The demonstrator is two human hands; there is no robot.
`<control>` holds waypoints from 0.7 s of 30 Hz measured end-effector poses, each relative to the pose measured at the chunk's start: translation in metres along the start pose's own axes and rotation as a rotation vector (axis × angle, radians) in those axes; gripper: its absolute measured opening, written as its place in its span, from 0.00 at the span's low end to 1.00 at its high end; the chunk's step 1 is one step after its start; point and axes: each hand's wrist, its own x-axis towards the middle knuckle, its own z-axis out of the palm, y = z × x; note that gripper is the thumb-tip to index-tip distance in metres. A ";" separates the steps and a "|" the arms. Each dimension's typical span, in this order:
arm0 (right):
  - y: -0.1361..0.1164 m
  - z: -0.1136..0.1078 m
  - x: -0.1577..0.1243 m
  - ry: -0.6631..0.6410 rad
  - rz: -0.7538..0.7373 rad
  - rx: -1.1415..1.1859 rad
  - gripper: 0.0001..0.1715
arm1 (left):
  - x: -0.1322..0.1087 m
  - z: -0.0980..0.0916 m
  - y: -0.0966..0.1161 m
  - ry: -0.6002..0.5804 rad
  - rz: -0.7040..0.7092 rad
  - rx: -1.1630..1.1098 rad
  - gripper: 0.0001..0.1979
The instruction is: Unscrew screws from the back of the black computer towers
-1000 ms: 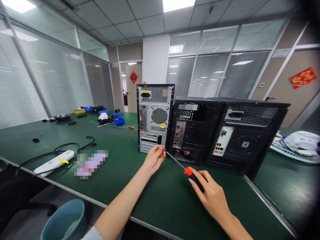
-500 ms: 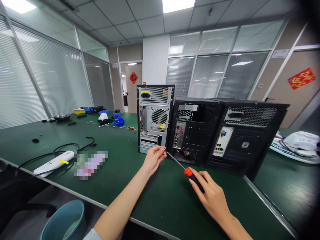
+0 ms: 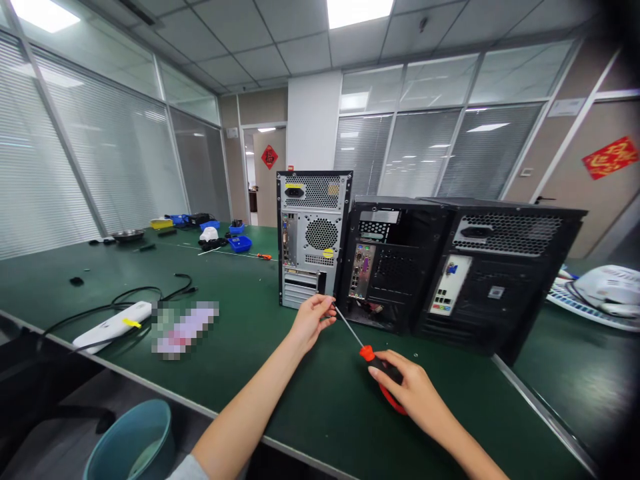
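My right hand (image 3: 417,392) is closed around the handle of a screwdriver (image 3: 367,353) with a red and black grip. Its thin metal shaft slants up and left to the fingertips of my left hand (image 3: 311,321). Those fingers are pinched at the screwdriver's tip; whatever small thing they hold is hidden. Both hands are in front of a computer case (image 3: 312,233) with a silver back, close to its lower right corner. Beside it on the right stands a black computer case (image 3: 400,267) with an open slot low in its back.
Another black computer case (image 3: 480,280) stands farther right. To the left lie a white power strip (image 3: 116,325) with black cables and a blurred-out flat item (image 3: 187,330). Blue trays (image 3: 241,243) and an orange screwdriver (image 3: 264,257) are farther back. A teal bin (image 3: 130,443) sits below the table edge.
My right hand has shifted left and down, swinging the screwdriver's handle with it, so the shaft slants more steeply. The left fingers stay at its tip. The view has shifted slightly.
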 end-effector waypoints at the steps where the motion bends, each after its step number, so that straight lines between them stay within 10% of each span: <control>1: -0.003 0.000 0.001 -0.025 0.026 0.030 0.16 | 0.001 0.000 0.000 0.009 -0.004 0.012 0.15; 21: -0.009 0.030 0.026 -0.334 0.720 1.250 0.09 | 0.043 -0.031 -0.039 0.230 0.278 0.912 0.18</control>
